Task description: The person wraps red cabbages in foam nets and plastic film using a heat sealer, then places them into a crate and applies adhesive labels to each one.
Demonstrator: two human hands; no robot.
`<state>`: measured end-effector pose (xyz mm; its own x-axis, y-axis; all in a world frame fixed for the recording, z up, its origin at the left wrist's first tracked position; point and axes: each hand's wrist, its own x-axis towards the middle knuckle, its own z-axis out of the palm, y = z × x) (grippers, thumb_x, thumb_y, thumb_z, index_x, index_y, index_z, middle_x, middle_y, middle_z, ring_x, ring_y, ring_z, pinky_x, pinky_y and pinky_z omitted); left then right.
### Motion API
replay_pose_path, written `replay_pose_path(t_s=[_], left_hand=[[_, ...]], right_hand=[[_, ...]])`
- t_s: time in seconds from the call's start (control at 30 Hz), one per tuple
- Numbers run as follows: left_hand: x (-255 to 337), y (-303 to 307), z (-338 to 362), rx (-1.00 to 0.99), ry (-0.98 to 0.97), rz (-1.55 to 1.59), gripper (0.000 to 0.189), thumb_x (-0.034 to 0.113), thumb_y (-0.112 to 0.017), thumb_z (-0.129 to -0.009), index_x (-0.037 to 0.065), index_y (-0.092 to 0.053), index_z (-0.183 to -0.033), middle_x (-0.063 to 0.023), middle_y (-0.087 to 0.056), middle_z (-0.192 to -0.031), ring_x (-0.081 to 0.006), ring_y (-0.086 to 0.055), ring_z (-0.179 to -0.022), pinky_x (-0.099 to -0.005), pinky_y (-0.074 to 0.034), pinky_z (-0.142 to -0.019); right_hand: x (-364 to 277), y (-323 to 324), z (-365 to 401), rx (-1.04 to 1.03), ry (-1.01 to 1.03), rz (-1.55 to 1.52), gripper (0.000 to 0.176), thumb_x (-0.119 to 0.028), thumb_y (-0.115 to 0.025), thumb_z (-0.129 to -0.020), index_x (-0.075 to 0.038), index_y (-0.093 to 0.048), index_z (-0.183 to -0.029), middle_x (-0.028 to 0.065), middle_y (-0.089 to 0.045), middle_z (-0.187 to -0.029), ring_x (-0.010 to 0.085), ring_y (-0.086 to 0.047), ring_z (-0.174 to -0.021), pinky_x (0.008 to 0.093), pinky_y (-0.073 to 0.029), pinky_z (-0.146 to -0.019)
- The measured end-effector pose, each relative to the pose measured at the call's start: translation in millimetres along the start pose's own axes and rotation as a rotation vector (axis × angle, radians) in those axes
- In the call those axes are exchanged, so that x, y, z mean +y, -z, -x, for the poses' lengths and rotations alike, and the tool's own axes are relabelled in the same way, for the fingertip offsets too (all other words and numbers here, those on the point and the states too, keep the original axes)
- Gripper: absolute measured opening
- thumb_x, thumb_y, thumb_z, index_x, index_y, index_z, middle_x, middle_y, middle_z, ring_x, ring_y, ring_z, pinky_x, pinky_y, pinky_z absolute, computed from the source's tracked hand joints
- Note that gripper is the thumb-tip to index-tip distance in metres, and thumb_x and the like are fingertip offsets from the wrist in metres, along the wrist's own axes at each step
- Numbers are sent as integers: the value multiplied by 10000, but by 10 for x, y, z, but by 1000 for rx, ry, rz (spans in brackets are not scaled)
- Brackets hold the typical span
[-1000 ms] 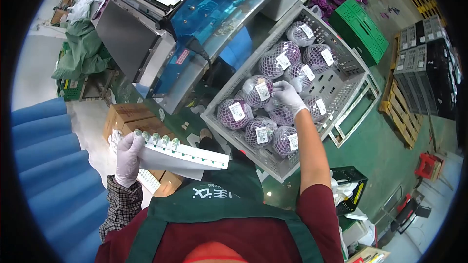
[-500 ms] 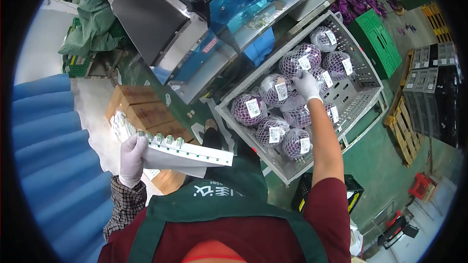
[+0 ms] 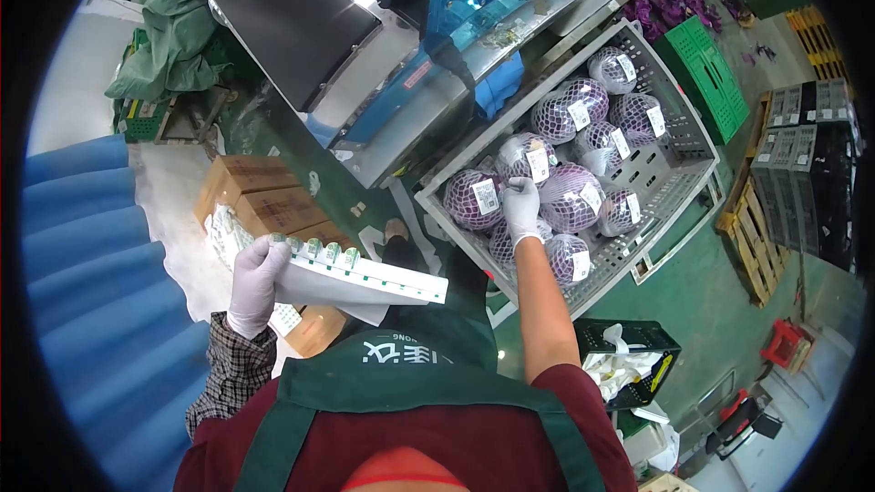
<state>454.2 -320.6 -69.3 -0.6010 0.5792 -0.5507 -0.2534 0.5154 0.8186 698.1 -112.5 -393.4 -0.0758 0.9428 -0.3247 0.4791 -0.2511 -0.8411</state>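
Observation:
My left hand [image 3: 258, 278], in a white glove, grips a white sheet of stickers [image 3: 365, 276]. Round green-and-white stickers stand up along the sheet's upper edge, and small green marks run along it. My gloved right hand [image 3: 522, 208] is over the near left part of a grey plastic crate [image 3: 679, 159], its fingers pinched together. Whether something small is between them is hidden. Those fingers are right by a red cabbage [image 3: 519, 153] in white netting with a white printed label. Several similar netted, labelled cabbages lie around it, one partly behind my hand.
A machine with a dark panel [image 3: 296, 23] and blue clear cover stands beyond the crate. Cardboard boxes [image 3: 273, 210] are at left. A green crate [image 3: 702, 77], a wooden pallet [image 3: 756, 237] and a black crate [image 3: 629, 360] with white material lie to the right.
My right hand has moved left and nearer to me, from the middle cabbages to the left ones. The left hand still holds the sticker sheet, shifted slightly right.

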Motion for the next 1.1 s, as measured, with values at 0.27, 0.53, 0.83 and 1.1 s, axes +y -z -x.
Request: replay_pose_path(t_s=[0.27,0.53,0.83,1.1], left_hand=[[145,-149,-169,-155,-187,-262,96,76,-560,-825,-10,-594,-800,10,-558,-742,-58,-494,-690,-209,-394,-620],[362,-651,-184,-402,-305,-288,183,149,-621,-821,1,-601,-714,71,-449,-599,-17,-373,-585,-198,-315,-503],[500,-1091,-171,-553,-303,-286,162,127,-633,-816,-1,-619,-718,61,-486,-614,-18,-394,-577,-187,-328,-506],[484,-1369,-159,-757,-77,-281,89,74,-638,-804,-3,-605,-775,24,-557,-672,-18,-478,-596,-173,-395,-527]], right_hand=[[-561,292,181,-144,358,862,114,-144,-558,-810,-45,-588,-859,155,-573,-872,321,-570,-825,422,-458,-737],[-2724,1001,1135,-685,619,-188,240,-159,-515,-872,-20,-535,-1067,129,-553,-884,218,-567,-772,303,-463,-672],[-2648,1052,1364,-299,783,-35,127,-144,-545,-856,-54,-536,-945,132,-557,-789,317,-570,-672,377,-459,-575],[-2273,1444,1066,-188,289,-375,92,-110,-524,-890,-27,-565,-886,24,-555,-713,101,-524,-628,248,-429,-574]])
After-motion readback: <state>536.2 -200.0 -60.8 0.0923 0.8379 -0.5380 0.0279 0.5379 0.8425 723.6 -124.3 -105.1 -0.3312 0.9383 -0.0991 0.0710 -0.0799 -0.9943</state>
